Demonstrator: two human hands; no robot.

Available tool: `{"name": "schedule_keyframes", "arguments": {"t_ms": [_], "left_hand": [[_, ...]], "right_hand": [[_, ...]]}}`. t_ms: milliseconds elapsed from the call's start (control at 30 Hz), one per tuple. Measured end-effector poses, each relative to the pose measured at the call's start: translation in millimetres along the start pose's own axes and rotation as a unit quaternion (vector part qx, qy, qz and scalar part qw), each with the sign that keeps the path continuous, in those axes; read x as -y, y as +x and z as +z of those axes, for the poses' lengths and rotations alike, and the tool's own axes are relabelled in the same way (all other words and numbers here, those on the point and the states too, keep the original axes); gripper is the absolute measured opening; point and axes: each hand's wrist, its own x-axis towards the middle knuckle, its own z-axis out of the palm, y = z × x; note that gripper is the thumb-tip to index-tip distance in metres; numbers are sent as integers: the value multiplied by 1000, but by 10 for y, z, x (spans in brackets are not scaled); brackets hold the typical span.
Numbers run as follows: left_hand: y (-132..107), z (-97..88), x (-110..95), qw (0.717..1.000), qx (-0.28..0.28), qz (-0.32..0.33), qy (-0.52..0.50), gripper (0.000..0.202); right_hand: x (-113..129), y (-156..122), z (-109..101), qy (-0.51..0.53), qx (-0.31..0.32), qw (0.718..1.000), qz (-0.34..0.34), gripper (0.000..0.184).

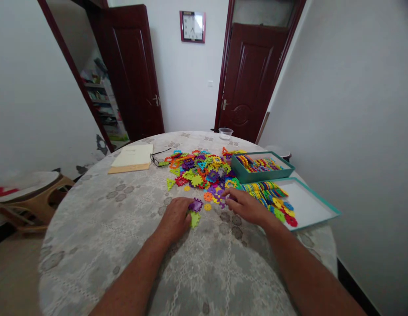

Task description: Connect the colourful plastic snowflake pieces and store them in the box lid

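Observation:
My left hand (176, 216) rests on the table, its fingers closed on the edge of a purple toothed plastic piece (198, 205). Just below that, a lime-green toothed piece (194, 219) lies against the thumb. My right hand (246, 205) reaches over a scatter of small gear-shaped pieces, with a small purple gear piece (227, 198) between thumb and forefinger. Close by are an orange gear (208, 196) and a yellow gear (207, 206). Beyond both hands spreads a heap of mixed coloured gear pieces (204, 169).
A teal box (246, 177) of lined-up pieces stands right of the heap. Its lid (317, 206), in front, holds more rows. At back left lie papers (134, 156) and glasses (154, 159). A clear plastic bowl (225, 133) stands at the far edge.

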Motion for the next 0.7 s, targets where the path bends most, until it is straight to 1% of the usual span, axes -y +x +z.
{"name": "schedule_keyframes", "arguments": {"t_ms": [100, 167, 233, 267, 333, 367, 433, 467, 533, 600, 633, 667, 700], "left_hand": [[30, -23, 2, 999, 3, -32, -1, 47], [48, -47, -13, 999, 5, -49, -4, 44], [58, -75, -34, 998, 6, -62, -2, 40], [59, -88, -42, 998, 5, -68, 2, 38], [55, -112, -53, 997, -4, -82, 14, 35], [50, -122, -55, 996, -10, -90, 20, 34], [36, -142, -58, 993, -17, -111, 35, 35], [27, -152, -62, 992, -16, -121, 43, 38], [9, -173, -80, 989, -3, -137, 61, 49], [-11, -202, -112, 986, 19, -148, 76, 65], [-20, -221, -131, 984, 31, -154, 80, 73], [-28, -245, -150, 983, 40, -159, 83, 80], [-35, -274, -165, 981, 49, -166, 82, 85]], "right_hand": [[-18, 4, -140, 33, 57, 998, 24, 23], [-34, 62, -215, 47, 84, 994, 50, 24], [-56, 184, -293, 61, 88, 991, 83, 26], [-69, 272, -339, 70, 79, 990, 96, 26], [-105, 504, -450, 91, 29, 989, 115, 26], [-127, 643, -518, 100, -14, 987, 123, 25], [-181, 945, -672, 109, -120, 976, 144, 26], [-210, 1093, -753, 107, -171, 967, 154, 29], [-269, 1348, -901, 100, -236, 952, 164, 45], [-317, 1501, -990, 95, -262, 945, 172, 61], [-334, 1531, -998, 92, -267, 943, 174, 65], [-344, 1527, -977, 88, -267, 943, 175, 65], [-346, 1494, -923, 85, -264, 945, 175, 61]]}}
